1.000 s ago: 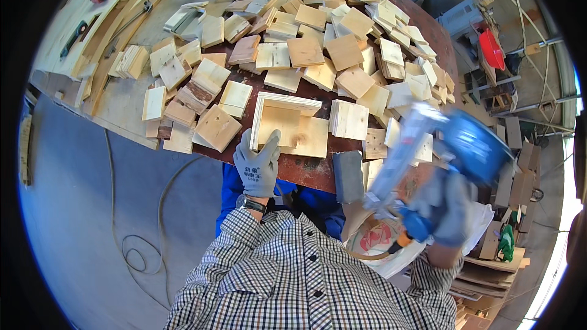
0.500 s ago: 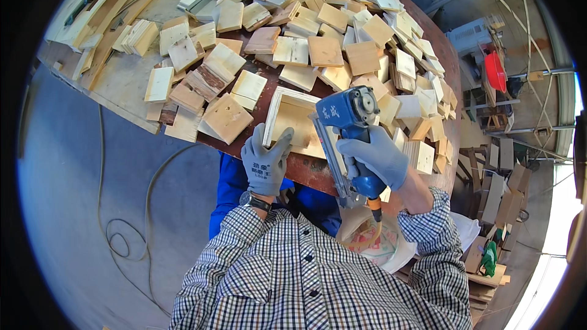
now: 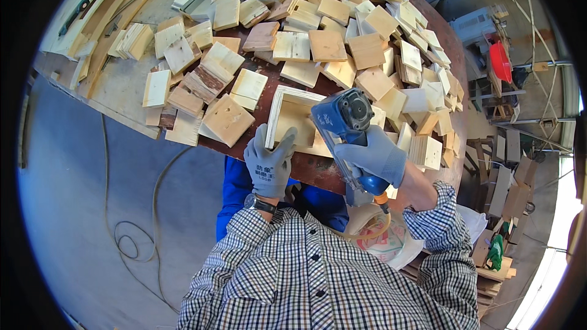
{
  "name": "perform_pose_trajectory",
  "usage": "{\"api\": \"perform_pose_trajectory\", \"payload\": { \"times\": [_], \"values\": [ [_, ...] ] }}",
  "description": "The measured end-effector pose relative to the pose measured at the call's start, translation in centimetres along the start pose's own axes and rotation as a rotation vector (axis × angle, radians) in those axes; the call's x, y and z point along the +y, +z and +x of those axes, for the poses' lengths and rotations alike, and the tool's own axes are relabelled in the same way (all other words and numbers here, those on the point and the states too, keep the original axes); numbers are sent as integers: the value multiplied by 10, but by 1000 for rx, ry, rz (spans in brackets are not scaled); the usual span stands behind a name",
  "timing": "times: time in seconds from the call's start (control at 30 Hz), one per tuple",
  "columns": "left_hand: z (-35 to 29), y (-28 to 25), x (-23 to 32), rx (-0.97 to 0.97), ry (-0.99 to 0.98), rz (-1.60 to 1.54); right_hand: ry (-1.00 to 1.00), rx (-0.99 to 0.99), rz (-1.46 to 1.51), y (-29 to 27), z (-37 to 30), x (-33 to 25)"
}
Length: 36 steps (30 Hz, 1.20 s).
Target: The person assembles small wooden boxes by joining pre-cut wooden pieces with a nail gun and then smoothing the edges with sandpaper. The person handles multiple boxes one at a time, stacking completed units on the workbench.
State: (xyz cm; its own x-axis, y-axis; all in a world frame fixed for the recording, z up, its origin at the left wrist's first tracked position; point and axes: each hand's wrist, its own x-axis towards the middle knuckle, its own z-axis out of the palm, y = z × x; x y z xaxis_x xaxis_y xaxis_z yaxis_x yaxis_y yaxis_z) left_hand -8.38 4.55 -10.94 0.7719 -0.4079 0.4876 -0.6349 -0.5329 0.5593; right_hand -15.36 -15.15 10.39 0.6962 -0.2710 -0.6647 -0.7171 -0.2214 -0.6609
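A small open wooden box point(image 3: 279, 107) lies at the table's near edge. My left hand point(image 3: 269, 160), in a grey glove, is closed on its near left corner, thumb on the inside and fingers along the outer wall. My right hand point(image 3: 374, 157), gloved as well, wraps round the handle of a blue air nail gun point(image 3: 340, 113). The gun is tilted over the right part of the box and hides that end, so whether its nose touches the wood cannot be made out. An air hose point(image 3: 384, 206) with an orange fitting leaves the handle's lower end.
Many loose wooden blocks point(image 3: 327, 45) are heaped over the dark red table point(image 3: 310, 170), close behind and beside the box. Long strips and tools lie at the far left. A hose point(image 3: 154, 226) coils on the floor. A white sack point(image 3: 397, 245) stands below the right forearm.
The nail gun has tipped and shifted slightly to the left over the box, still in my right hand. My left hand keeps its hold on the box. The whole view has shifted a little.
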Motion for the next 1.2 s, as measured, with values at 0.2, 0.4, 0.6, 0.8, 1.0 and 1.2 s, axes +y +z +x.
{"api": "perform_pose_trajectory", "payload": {
  "times": [0.2, 0.4, 0.6, 0.8, 1.0, 1.2],
  "values": [
    [-1, -1, -1, -15, 2, 7, 48, 2, -19, 2, 2, 4],
    [1, -1, 1, -20, 8, -9, 2, 31, 12, 4, 3, 10],
    [3, -2, 1, -12, 13, 10, -4, 49, 48, 1, 5, 11],
    [3, -1, 0, 11, 27, 24, -66, 12, 96, 1, -11, 5],
    [-4, 10, -9, 77, 39, 6, -34, -48, 28, 14, -21, -7],
    [-2, 3, -6, 88, 38, -131, -89, -73, -12, 25, -8, -3]
  ]
}}
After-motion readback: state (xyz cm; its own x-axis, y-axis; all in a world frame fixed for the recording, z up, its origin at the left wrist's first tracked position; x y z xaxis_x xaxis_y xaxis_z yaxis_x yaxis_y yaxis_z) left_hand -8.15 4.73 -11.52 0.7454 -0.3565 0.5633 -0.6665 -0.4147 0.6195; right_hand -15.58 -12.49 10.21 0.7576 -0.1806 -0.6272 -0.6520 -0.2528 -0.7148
